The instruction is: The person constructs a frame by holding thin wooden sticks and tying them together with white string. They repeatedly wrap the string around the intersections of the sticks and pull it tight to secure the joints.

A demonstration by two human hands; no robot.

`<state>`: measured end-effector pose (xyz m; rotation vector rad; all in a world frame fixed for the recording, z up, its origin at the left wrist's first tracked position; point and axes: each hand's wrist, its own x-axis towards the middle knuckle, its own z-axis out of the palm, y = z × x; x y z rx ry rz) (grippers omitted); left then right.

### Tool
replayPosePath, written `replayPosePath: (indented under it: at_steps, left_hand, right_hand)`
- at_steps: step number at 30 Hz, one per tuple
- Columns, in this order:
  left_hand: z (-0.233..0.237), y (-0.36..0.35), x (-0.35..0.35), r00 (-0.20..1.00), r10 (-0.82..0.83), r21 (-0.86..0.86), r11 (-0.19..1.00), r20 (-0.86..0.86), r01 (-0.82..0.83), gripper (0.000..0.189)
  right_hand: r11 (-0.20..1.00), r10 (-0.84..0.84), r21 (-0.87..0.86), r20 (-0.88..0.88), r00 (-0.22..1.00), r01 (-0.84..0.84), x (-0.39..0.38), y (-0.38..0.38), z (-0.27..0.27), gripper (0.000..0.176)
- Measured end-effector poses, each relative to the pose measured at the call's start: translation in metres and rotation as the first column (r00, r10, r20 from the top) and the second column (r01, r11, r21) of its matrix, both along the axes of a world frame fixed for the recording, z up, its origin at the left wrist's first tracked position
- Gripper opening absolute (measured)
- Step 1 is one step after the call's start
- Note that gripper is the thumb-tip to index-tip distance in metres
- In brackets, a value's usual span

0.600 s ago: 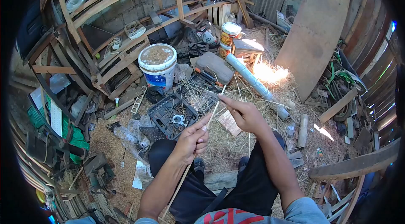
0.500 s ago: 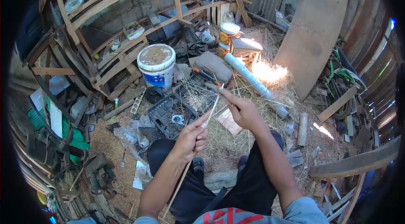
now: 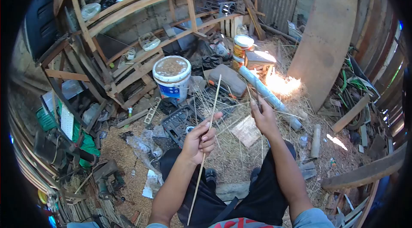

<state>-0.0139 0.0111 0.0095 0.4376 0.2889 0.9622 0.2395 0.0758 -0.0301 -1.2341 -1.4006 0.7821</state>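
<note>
The strip lies in the left hand, above the trousers, with its near end over the lap by the shirt hem. If that end catches on cloth, a push along the strip could bow it or jab the lap; whether it touches there I can't tell.

The left fingers are curled around the strip, pinching it against the thumb, with the index reaching forward. This seems the strip's only clear hold, so a loosened grip could let it slide or turn, and a rough edge could splinter into the palm. A long free length beyond the hand could also sway or bend if pressed from the side.

The right hand is beside the strip but apart from it, fingers bent upward near the thumb. Something thin and dark shows at their tips, too small to name; I can't tell how firmly they pinch it. If it's sharp, a slip towards the left fingers could cut.

The strip's long axis runs from the lap away from the person, leaning slightly right, and looks nearly straight. Its far tip points towards the grey case, past the pale board and the open toolbox, with the bucket to the left and the pipe to the right.
</note>
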Motion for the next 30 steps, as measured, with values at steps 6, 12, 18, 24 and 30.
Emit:
replayPosePath:
  at_steps: [6,12,18,24,30]
  left_hand:
    - [0.037,0.068,0.004,0.985,0.144,0.267,0.957,-0.093,-0.115,0.021]
    - [0.051,0.111,0.019,0.96,0.28,0.377,0.891,-0.021,-0.252,0.014]
    - [0.012,0.113,0.018,0.942,0.335,0.299,0.9,-0.007,-0.318,0.015]
    - [0.017,0.114,0.012,0.92,0.39,0.313,0.88,-0.04,-0.359,0.016]
    - [0.026,0.117,-0.005,0.772,0.623,0.491,0.714,-0.122,-0.499,0.024]
  right_hand:
    - [0.999,-0.051,-0.007,-0.013,0.999,0.051,-0.004,-0.001,0.0,0.024]
    - [0.983,0.026,-0.179,-0.039,0.999,-0.033,-0.016,-0.005,0.003,0.028]
    - [0.947,0.205,-0.214,-0.17,0.964,-0.239,-0.047,-0.015,-0.006,0.032]
    - [0.946,0.258,-0.211,0.022,0.966,-0.248,-0.049,-0.009,-0.008,0.029]
    - [0.951,0.234,-0.227,0.073,0.97,-0.212,-0.051,-0.006,-0.007,0.031]
